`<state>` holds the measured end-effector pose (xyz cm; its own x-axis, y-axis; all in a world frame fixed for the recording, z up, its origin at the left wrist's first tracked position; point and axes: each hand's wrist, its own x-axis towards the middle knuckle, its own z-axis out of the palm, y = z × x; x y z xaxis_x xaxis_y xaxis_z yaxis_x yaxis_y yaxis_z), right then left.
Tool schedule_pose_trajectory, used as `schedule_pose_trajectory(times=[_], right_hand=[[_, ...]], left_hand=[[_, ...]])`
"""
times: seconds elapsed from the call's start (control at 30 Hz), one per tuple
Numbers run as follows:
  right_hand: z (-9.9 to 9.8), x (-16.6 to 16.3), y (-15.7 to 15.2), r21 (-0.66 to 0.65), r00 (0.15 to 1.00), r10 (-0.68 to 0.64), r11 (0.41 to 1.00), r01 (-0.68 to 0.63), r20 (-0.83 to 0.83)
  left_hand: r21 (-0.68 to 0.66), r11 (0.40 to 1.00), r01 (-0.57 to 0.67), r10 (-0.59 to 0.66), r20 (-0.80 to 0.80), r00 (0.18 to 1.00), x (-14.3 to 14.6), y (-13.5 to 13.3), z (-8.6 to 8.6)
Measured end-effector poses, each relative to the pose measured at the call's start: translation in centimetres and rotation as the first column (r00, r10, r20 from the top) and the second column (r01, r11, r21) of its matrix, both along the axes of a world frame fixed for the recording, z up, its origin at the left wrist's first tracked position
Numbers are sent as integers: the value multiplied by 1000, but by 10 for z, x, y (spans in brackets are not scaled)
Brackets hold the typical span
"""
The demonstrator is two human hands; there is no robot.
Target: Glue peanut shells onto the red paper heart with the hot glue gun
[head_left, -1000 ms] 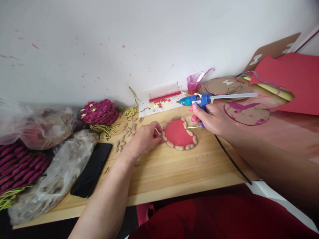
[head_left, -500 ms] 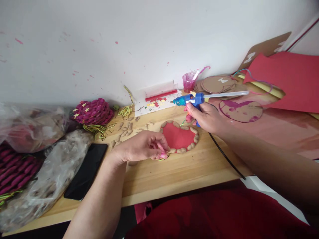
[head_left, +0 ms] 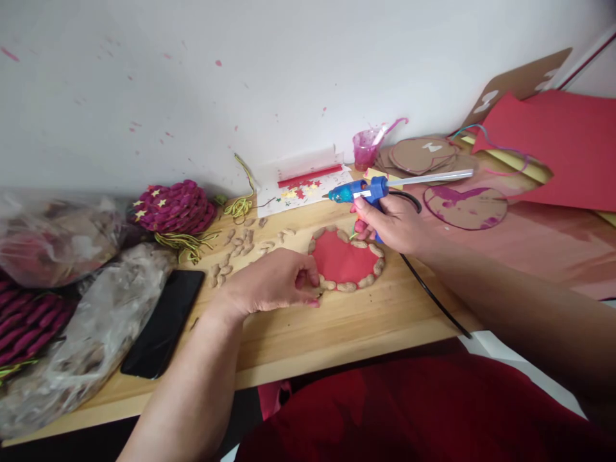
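A red heart-shaped piece (head_left: 342, 258) lies on the wooden table, its edge lined with peanuts (head_left: 346, 287). My left hand (head_left: 283, 279) is at its lower left edge, thumb and fingers curled around a peanut (head_left: 321, 283) at the rim; the fingers partly hide it. My right hand (head_left: 392, 221) grips a blue glue gun (head_left: 359, 191) above the heart's upper right side. Its nozzle points left, and a long clear glue stick (head_left: 437, 176) sticks out of the back. Loose peanuts (head_left: 235, 247) are scattered beyond my left hand.
Left stand a black phone (head_left: 163, 324), plastic bags (head_left: 91, 340) and a magenta yarn piece with stars (head_left: 176, 208). Star cutouts (head_left: 301, 190) lie on white paper at the back. A pink-stained cup (head_left: 364, 151), cardboard discs (head_left: 423, 156) and red sheets (head_left: 563, 147) are right. A black cord (head_left: 433, 298) crosses the edge.
My left hand's fingers have opened slightly at the heart's lower left rim. The glue gun in my right hand has shifted a little to the left.
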<state>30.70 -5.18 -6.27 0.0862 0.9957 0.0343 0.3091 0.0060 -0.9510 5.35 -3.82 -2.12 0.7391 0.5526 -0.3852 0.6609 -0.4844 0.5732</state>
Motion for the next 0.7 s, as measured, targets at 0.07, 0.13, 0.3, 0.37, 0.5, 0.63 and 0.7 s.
schedule_pose_trajectory(times=[0.07, 0.13, 0.3, 0.37, 0.5, 0.63, 0.7], right_hand=[[0, 0, 0, 13, 1000, -5, 1000, 5, 14], [0, 0, 0, 50, 1000, -11, 999, 10, 12], [-2, -1, -1, 112, 999, 30, 993, -32, 22], [-3, -1, -1, 90, 998, 47, 995, -50, 29], [-6, -1, 0, 18, 998, 35, 999, -36, 52], [-8, -1, 0, -6, 999, 20, 1000, -20, 35], [-9, -1, 1, -10, 1000, 19, 1000, -19, 13]], left_hand=[[50, 999, 2, -1, -31, 1000, 2, -2, 1], [82, 997, 0, 3, -37, 999, 3, -2, 1], [97, 995, -21, 24, -32, 999, 3, -2, 2], [109, 994, -15, 20, -51, 998, 4, -2, 2], [143, 989, 23, -13, -70, 997, 4, -4, 2], [217, 975, 53, -57, 13, 998, 0, -4, 4], [205, 978, 26, -43, 80, 996, -4, -3, 7]])
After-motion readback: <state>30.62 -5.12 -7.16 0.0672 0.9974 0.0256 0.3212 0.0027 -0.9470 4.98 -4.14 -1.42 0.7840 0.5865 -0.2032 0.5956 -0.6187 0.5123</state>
